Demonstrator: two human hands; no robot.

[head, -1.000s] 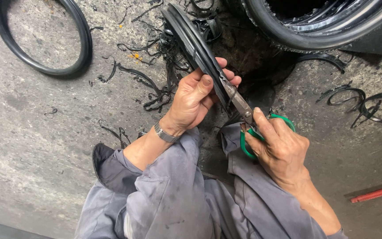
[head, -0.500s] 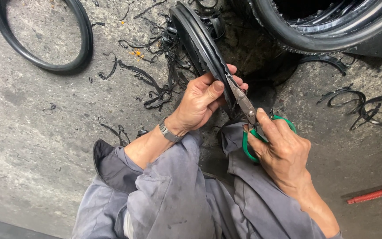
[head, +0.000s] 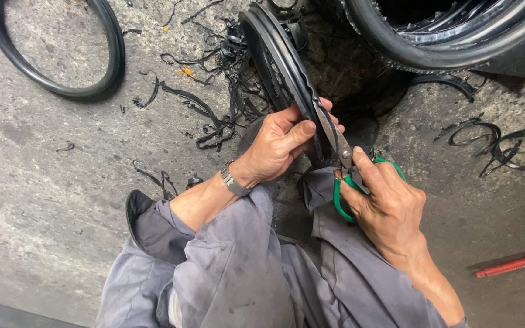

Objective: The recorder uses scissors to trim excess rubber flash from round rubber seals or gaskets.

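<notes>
My left hand (head: 281, 146) grips a black rubber ring (head: 277, 61) that stands on edge above my knees, thumb on its near rim. My right hand (head: 387, 203) holds green-handled scissors (head: 347, 167) with fingers through the loops. The steel blades lie along the ring's rim just right of my left thumb. A metal band sits on my left wrist. Grey trouser legs fill the lower middle of the view.
Thin black rubber trimmings (head: 214, 115) litter the concrete floor ahead of my knees and at the right (head: 493, 143). Another black ring (head: 101, 67) lies flat at upper left. A large black tub (head: 432, 42) holding rings stands at upper right. A red rod (head: 514, 264) lies at lower right.
The view has shifted slightly up and left. My hands, ring and scissors keep nearly the same grip, with the blades working a little further along the rim.
</notes>
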